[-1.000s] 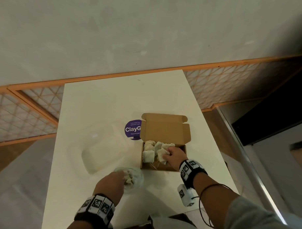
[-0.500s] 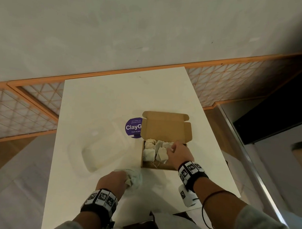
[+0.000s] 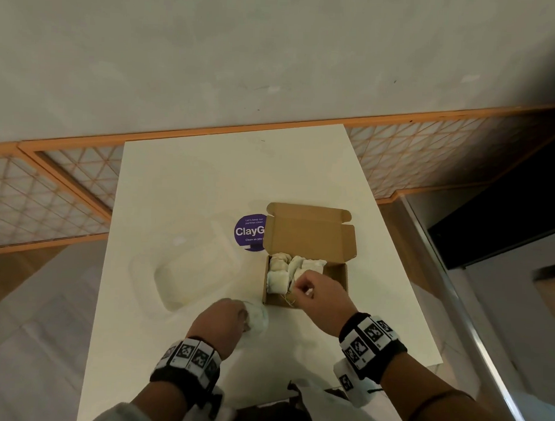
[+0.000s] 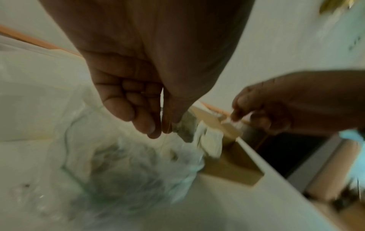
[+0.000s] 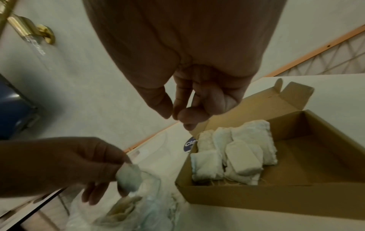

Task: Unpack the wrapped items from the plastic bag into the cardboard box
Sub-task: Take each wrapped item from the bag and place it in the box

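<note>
An open brown cardboard box (image 3: pixel 336 277) (image 5: pixel 296 156) sits on the white table, lid flap leaning back. Several white wrapped items (image 3: pixel 280 273) (image 5: pixel 242 156) are packed in its left half; the right half is bare. My right hand (image 3: pixel 301 290) (image 5: pixel 177 115) hovers over the box's near edge, its fingertips curled against the thumb with nothing visible between them. Just left of the box's near corner, my left hand (image 3: pixel 225 317) (image 4: pixel 166 129) pinches the crumpled clear plastic bag (image 3: pixel 258 316) (image 4: pixel 128 164) (image 5: pixel 128 179). More pale wrapped pieces show through the bag.
A clear plastic tub (image 3: pixel 189 276) lies on the table left of the box. A purple round sticker (image 3: pixel 248 231) is beside the lid flap. The table's right edge (image 3: pixel 403 277) runs close to the box. An orange lattice rail (image 3: pixel 66 184) lies beyond the table.
My right hand has let go of the wrapped items in the box and drawn back to its near edge. The left hand has brought the bag closer to the box.
</note>
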Available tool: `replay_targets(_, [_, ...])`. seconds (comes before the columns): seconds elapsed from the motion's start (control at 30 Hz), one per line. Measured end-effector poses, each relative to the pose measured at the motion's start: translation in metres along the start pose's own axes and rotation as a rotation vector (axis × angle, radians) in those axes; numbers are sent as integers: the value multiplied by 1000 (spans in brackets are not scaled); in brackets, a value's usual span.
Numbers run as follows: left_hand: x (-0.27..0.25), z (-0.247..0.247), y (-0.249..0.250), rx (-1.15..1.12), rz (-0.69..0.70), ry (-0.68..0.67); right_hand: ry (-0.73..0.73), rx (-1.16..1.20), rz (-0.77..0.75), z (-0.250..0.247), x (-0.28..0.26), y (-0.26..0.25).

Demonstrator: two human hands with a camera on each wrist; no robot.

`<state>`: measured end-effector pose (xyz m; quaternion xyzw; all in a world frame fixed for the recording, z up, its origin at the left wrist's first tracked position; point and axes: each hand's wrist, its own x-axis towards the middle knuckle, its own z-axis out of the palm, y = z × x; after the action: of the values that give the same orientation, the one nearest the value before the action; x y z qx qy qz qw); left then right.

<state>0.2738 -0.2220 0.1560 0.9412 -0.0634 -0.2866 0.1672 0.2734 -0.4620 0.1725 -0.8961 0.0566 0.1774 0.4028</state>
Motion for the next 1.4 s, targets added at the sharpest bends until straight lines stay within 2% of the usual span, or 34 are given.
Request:
replay_targets(0.2, [-26, -29, -6, -248, 41, 114, -160, 13, -112, 14, -6, -31])
replay_targets(0.37, [-44, -49, -7, -515, 42, 112, -305, 3, -187, 24, -7, -50])
replay_targets(0.5, [-49, -57, -9, -744, -14, 101, -339, 90, -239, 31, -8, -64])
replay_targets(0.6, [-51, -59, -11, -756, -19, 109, -353, 139, -246, 30, -11, -72])
replay_targets(0.7, [-55, -65, -9, -770, 21, 113, -312, 132, -270, 29, -12, -79])
replay_targets(0.8, [-60, -72, -5, -851, 32, 118, -224, 234, -312, 29, -11, -81])
replay_targets(0.9, [-61, -76, -6, -893, 11, 172, -164, 277, -300, 27, -10, -82])
replay_targets(1.07, [-54, -75, -4, -1129, -84, 293, -153, 405, -223, 25, -11, -82])
replay_targets(1.13, [-52, -73, -5, -1240, -130, 243, -154, 445, -201, 24, -11, -82])
replay_targets(1.27, [-54, -61, -4, -1330, -150, -5, -154, 439, -223, 23, -13, -83])
replay_targets(1.33, [-56, -58, -1, -1348, -112, -11, -136, 418, -222, 24, -14, -82])
replay_targets(1.4, [-55, -56, -1, -1335, -73, 40, -137, 391, -197, 25, -15, -81])
